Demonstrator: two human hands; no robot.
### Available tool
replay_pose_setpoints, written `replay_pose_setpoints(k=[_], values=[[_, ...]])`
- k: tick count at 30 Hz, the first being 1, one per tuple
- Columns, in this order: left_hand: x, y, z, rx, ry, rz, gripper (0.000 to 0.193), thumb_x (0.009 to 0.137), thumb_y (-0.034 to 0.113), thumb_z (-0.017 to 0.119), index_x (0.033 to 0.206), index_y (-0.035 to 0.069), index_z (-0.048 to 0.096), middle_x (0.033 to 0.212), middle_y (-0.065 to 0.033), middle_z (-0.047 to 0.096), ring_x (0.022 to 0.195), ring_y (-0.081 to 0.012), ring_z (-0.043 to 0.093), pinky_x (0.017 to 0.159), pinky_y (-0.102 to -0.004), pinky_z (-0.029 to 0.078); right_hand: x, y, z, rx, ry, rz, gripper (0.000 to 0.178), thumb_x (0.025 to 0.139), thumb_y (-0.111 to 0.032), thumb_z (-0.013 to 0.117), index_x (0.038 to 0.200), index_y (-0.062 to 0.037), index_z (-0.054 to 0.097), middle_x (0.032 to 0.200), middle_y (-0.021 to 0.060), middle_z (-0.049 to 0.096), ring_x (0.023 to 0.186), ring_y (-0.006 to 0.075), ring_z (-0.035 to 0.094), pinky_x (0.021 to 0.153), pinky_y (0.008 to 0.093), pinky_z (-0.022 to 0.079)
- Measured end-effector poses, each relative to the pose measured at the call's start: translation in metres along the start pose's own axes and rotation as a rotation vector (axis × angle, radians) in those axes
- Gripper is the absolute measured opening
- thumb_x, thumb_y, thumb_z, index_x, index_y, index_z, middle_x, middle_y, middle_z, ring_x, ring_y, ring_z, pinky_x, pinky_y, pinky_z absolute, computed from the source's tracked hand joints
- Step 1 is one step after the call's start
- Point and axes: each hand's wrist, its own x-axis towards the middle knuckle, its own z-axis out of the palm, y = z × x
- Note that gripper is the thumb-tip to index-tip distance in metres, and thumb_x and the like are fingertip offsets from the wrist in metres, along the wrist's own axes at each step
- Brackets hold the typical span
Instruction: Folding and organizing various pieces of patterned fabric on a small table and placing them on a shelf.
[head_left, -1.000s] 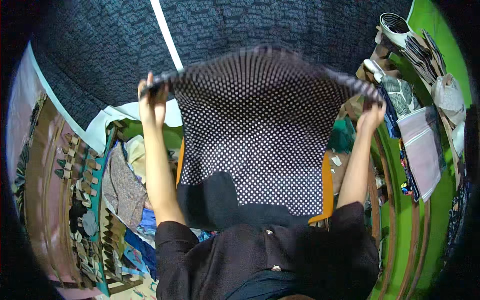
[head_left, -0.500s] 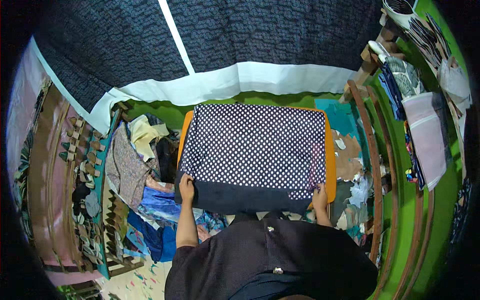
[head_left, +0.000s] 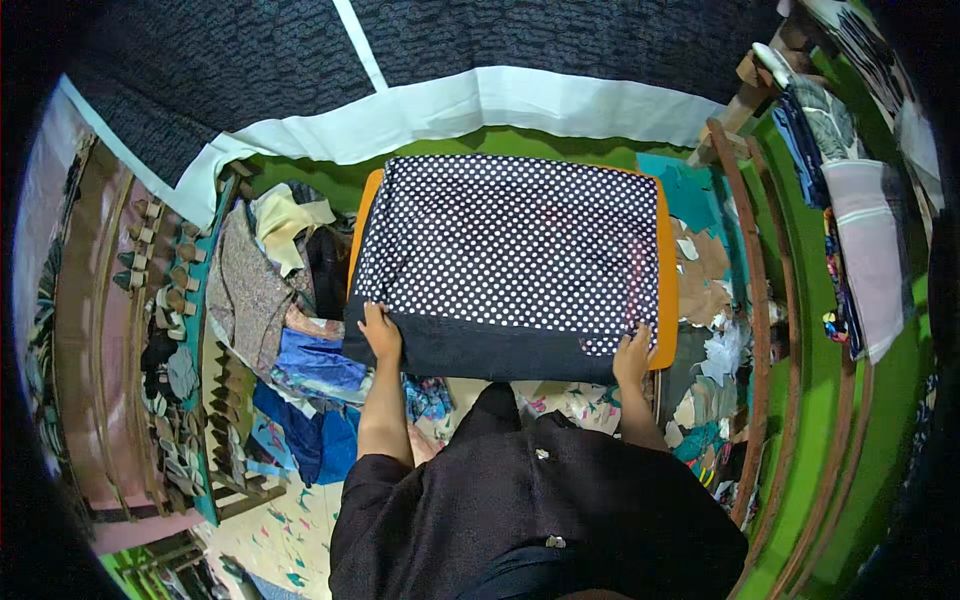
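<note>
Beyond a dark patterned drape (head_left: pixel 560 40) hanging with a white border, an orange board (head_left: pixel 667 300) shows at both sides of the black-and-white polka-dot cloth (head_left: pixel 510 245) spread across it. On the plain dark band (head_left: pixel 490 345) along the near edge rest the left hand (head_left: pixel 381 335) and, by the right corner, the right hand (head_left: pixel 632 354); whether their fingers pinch the fabric cannot be told.
</note>
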Motion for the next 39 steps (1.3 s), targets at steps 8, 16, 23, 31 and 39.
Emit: replay_pose_setpoints(k=[8,16,23,31,39], values=[[0.025,0.034,-0.057,0.039,0.282,0.036,0.009,0.062,0.008,0.055,0.07,0.007,0.051,0.084,-0.0094,0.054,0.081,-0.0274,0.051,0.075,-0.0411,0.037,0.036,0.012,-0.028,0.293,-0.155,-0.024,0.044,0.081,-0.017,0.044,0.121,-0.0013,0.037,0.123,0.0156,0.042,0.116,0.0307,0.037,0.101,0.0431,0.017],[0.226,0.05,-0.024,-0.392,0.094,-0.038,0.024,0.082,0.019,0.048,0.088,-0.002,0.058,0.08,-0.015,0.06,0.074,-0.0238,0.058,0.068,-0.0309,0.043,0.041,0.004,-0.024,0.289,-0.163,0.171,0.044,0.087,-0.035,0.032,0.113,-0.0021,0.046,0.111,0.017,0.051,0.104,0.0326,0.047,0.095,0.0437,0.025],[0.333,0.128,0.04,0.092,-0.34,-0.397,0.042,0.079,0.041,0.049,0.087,0.002,0.062,0.086,-0.0183,0.061,0.088,-0.0322,0.056,0.077,-0.0373,0.041,0.03,0.005,-0.002,-0.032,-0.052,0.086,0.035,0.089,-0.024,0.037,0.115,-0.001,0.04,0.114,0.0172,0.048,0.11,0.0316,0.044,0.098,0.0515,0.017],[0.376,0.03,0.079,-0.741,-0.102,-0.45,0.045,0.085,0.034,0.044,0.072,-0.006,0.058,0.076,-0.0175,0.06,0.066,-0.0247,0.051,0.065,-0.0386,0.039,0.026,0.002,-0.01,-0.017,-0.089,-0.01,0.037,0.09,-0.022,0.034,0.119,0.0006,0.036,0.122,0.0192,0.042,0.114,0.0327,0.039,0.1,0.05,0.013],[0.288,0.029,-0.005,-0.137,-0.04,-0.34,0.05,0.085,0.043,0.041,0.093,-0.005,0.054,0.091,-0.0187,0.058,0.085,-0.0311,0.055,0.076,-0.0362,0.04,0.023,0.016,0.009,-0.017,-0.014,0.008,0.037,0.089,-0.025,0.035,0.118,-0.002,0.039,0.121,0.0182,0.043,0.114,0.0305,0.04,0.1,0.0479,0.014]])
